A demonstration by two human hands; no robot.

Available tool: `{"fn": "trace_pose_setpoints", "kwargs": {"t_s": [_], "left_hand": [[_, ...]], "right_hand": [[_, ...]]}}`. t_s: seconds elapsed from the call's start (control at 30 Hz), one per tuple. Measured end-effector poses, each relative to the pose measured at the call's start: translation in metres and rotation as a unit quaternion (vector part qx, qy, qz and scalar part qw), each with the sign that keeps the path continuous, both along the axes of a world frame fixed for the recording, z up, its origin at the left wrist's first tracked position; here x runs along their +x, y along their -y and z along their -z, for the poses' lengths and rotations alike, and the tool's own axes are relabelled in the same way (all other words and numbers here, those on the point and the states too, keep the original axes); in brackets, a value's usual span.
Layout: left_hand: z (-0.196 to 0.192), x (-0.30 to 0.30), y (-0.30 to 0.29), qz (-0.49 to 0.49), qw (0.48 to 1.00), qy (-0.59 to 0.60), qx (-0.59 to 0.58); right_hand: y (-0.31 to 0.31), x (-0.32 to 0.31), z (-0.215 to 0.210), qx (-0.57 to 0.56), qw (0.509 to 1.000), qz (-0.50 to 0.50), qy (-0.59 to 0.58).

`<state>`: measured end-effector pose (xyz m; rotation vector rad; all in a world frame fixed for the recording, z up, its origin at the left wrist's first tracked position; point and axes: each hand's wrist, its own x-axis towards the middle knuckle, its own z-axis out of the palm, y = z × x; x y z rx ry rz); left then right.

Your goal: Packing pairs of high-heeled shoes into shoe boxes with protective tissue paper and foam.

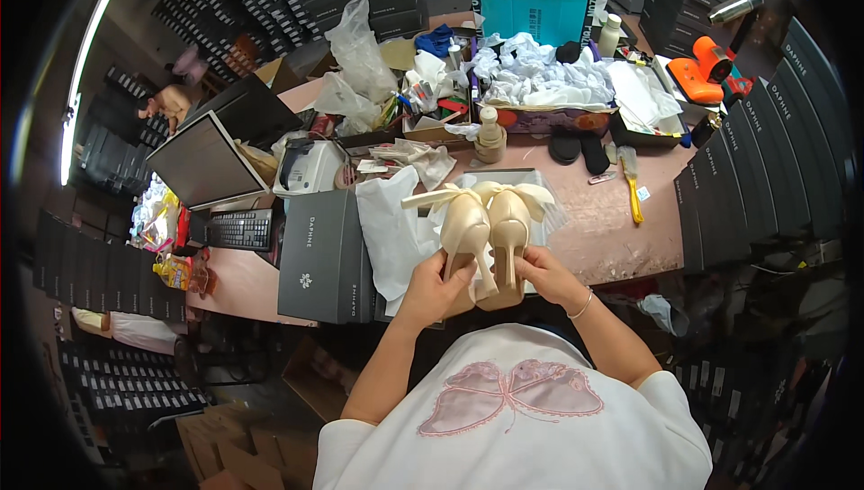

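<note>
While the left hand (434, 290) holds one cream shoe (463, 227) and the right hand (553, 279) holds the other shoe (510, 222), the pair is raised to the right of the dark box (310, 260). The step seems to be handling both shoes together, and any next move calls for a gentle, even grip; the box carries pale printed letters (312, 233) and a flower-like mark (306, 281).

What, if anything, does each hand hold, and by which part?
The left hand and right hand hold a pair of cream heeled shoes, one each, low on their outer sides.
</note>
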<state>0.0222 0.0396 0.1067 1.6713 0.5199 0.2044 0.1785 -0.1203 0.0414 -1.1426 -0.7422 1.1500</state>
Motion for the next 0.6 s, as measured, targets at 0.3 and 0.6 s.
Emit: {"fn": "trace_pose_setpoints", "kwargs": {"t_s": [0.3,0.6], "left_hand": [[0.039,0.036,0.041,-0.044,0.923,0.0,-0.383],[0.036,0.04,0.06,-0.061,0.914,-0.003,-0.401]], "right_hand": [[0.037,0.044,0.014,-0.022,0.964,-0.01,-0.265],[0.072,0.161,0.076,-0.206,0.923,0.187,0.267]]}}
